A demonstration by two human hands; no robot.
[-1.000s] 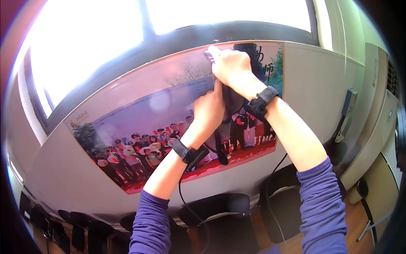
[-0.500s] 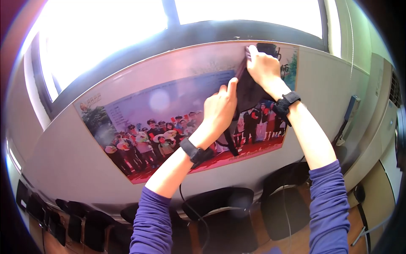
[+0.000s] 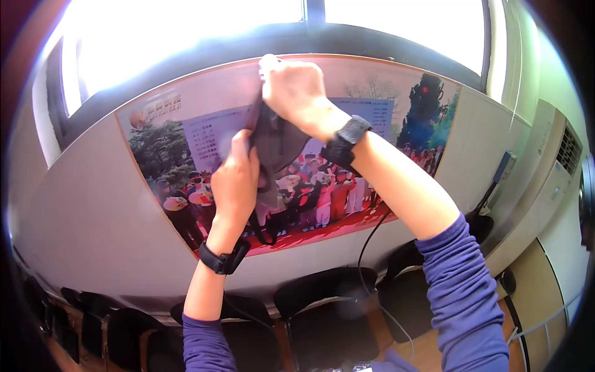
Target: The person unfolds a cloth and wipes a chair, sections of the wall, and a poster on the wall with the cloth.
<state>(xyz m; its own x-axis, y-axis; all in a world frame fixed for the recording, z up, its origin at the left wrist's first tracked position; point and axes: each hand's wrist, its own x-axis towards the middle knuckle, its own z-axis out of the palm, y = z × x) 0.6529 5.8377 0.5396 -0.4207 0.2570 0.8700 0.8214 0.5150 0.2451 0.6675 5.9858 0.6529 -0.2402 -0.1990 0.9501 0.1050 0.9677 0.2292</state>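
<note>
A dark, thin cloth-like item [image 3: 276,142] with a dangling strap hangs in front of a large group-photo poster [image 3: 164,149] on the wall. My right hand [image 3: 294,90] is closed on its top edge, near the poster's upper border. Lower and to the left, my left hand [image 3: 237,180] has its fingers bent around the item's left edge. Both wrists wear black bands. The fingertips of my left hand are partly hidden against the dark item.
Bright windows [image 3: 403,31] stand above the poster. Black chairs [image 3: 331,328] line the wall below, with a thin cable [image 3: 361,260] hanging in front. At the right are a wall-mounted device [image 3: 505,166] and a tall pale unit with a vent [image 3: 568,149].
Both hands and the dark item have moved left across the poster, after first shifting right. The camera view has shifted too. Both hands keep their hold.
</note>
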